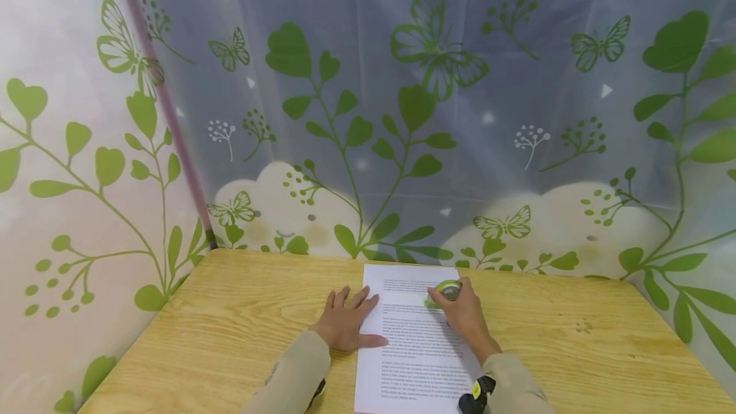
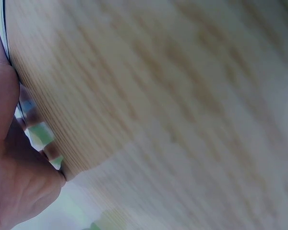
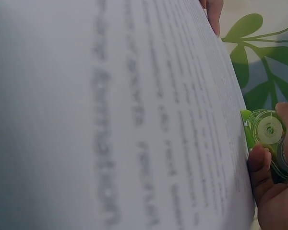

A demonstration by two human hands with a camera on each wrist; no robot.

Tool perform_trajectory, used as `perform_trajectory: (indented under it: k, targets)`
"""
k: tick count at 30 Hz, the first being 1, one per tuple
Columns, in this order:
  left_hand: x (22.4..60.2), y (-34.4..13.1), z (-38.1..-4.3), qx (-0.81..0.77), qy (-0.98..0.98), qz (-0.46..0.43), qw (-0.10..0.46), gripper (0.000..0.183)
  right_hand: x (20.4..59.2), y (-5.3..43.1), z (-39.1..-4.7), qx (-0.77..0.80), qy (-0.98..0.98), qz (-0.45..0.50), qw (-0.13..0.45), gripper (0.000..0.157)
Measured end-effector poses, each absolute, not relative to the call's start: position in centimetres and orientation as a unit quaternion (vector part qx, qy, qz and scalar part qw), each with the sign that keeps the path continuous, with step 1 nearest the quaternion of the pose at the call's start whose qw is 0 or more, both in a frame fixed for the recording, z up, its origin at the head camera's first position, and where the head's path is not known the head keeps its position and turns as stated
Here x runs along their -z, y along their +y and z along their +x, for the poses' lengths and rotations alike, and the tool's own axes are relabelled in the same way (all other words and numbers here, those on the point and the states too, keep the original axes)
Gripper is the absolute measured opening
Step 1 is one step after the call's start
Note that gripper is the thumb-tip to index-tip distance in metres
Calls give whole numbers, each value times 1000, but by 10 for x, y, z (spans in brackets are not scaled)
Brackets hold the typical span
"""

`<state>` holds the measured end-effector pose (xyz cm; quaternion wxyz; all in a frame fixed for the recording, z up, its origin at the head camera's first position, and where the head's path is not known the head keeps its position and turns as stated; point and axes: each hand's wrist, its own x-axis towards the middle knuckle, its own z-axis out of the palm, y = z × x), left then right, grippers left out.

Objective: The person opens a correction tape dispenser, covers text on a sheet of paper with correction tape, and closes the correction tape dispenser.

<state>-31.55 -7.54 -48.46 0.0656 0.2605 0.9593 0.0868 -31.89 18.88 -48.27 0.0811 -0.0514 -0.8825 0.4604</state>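
Observation:
A stack of white printed paper (image 1: pixel 370 379) lies on the wooden table, its text in several paragraphs. My right hand (image 1: pixel 464 315) holds a green, see-through correction tape (image 1: pixel 448 287) between thumb and fingers, over the upper right of the page. In the right wrist view, the white reel shows inside the correction tape (image 3: pixel 269 130), and its tip is right at the paper surface. At the left edge of the sheet, my left hand (image 1: pixel 346 324) rests with fingers spread, the thumb lying on the paper.
The wood-grain table (image 1: pixel 247 312) extends to both sides of the paper. Behind it hangs a patterned curtain (image 1: pixel 368 114) with green leaves and butterflies, close to the table's back edge. A black band with a yellow mark (image 1: pixel 477 391) is on the right wrist.

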Motion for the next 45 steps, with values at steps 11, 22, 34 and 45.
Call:
perform_trajectory:
  k: [11, 22, 34, 45]
  targets:
    - [475, -74, -310, -90, 959, 257, 73, 90, 482, 195, -317, -458, -884, -57, 73, 64]
    - [472, -73, -307, -92, 960, 255, 72, 89, 481, 201, -316, -462, -883, -60, 65, 70]
    - [478, -74, -311, -102, 958, 259, 69, 93, 481, 206, -316, -459, -883, -62, 71, 69]
    - [486, -74, -316, -96, 960, 253, 67, 95, 482, 211, -316, -457, -884, -64, 69, 66]
